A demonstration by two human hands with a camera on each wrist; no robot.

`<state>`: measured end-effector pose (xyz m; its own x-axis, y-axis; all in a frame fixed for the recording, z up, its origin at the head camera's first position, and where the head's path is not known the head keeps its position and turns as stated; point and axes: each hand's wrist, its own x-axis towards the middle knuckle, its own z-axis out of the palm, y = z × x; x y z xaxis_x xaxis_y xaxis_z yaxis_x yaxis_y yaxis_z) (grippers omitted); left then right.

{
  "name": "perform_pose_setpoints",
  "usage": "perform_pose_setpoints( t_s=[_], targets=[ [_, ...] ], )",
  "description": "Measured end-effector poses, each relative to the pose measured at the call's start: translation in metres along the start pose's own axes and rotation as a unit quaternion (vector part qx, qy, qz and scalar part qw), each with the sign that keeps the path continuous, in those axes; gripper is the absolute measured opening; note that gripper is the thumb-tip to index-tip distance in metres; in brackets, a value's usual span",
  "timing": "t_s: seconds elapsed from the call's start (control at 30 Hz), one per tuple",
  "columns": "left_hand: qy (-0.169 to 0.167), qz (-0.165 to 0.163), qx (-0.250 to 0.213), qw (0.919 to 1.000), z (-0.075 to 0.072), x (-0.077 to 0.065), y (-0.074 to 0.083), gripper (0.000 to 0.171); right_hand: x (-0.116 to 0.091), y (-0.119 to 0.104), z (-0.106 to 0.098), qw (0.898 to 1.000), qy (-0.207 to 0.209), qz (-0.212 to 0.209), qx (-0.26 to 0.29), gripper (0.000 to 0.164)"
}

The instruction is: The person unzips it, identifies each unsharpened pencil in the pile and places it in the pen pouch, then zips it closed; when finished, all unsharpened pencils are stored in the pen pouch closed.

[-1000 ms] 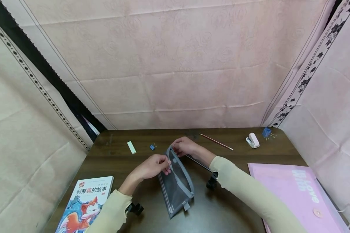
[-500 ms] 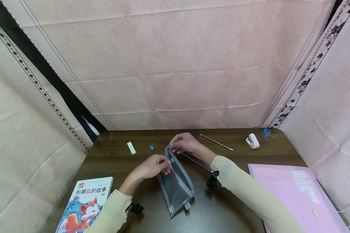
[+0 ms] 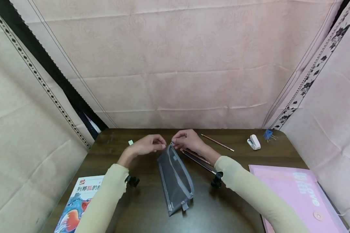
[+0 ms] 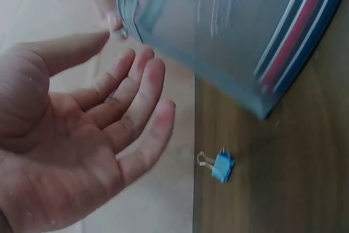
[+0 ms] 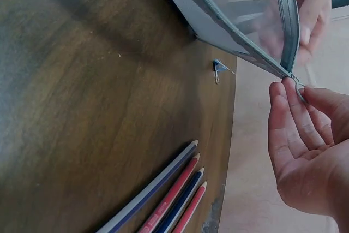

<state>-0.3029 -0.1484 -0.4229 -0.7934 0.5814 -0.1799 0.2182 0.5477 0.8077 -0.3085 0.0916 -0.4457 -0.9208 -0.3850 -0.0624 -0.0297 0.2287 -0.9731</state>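
A grey see-through zip pouch hangs tilted over the table, its zipper parted along the top. At its far corner my right hand pinches the small ring of the zipper pull between thumb and fingertips. My left hand is beside that same corner, fingers loosely bent and holding nothing. In the left wrist view, the left thumb tip comes close to the zipper end. Below the right hand lie several pencils, side by side on the table. A blue binder clip lies beyond the pouch.
A fox storybook lies at the front left, partly under the left sleeve. An eraser shows behind the left hand. Further right are a lone pencil, a white stapler, a larger blue clip and a pink folder.
My left hand has let go of the pouch's zipper edge and moved up towards the far corner. My right hand keeps its pinch there, slightly higher. The head view has shifted a little.
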Motion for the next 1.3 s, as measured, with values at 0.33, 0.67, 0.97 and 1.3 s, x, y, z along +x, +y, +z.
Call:
perform_pose_setpoints(
  t_s=[0.33, 0.67, 0.97, 1.3],
  targets=[
    [-0.126, -0.022, -0.079, 0.9887, -0.011, 0.042, -0.016, 0.031, -0.004, 0.0, 0.002, 0.998, 0.013, -0.053, -0.033, 0.021],
    [-0.154, -0.077, -0.104, 0.9795, -0.017, 0.051, -0.013, 0.031, -0.006, -0.003, 0.0, 0.933, 0.049, -0.234, -0.267, 0.009],
    [-0.144, -0.069, -0.123, 0.9795, -0.019, 0.042, -0.011, 0.034, -0.024, -0.014, -0.008, 0.907, 0.033, -0.257, -0.332, 0.011],
    [-0.187, -0.034, -0.09, 0.9776, -0.014, 0.033, 0.007, 0.028, -0.049, -0.024, -0.009, 0.867, 0.026, -0.311, -0.387, 0.017]
  ],
)
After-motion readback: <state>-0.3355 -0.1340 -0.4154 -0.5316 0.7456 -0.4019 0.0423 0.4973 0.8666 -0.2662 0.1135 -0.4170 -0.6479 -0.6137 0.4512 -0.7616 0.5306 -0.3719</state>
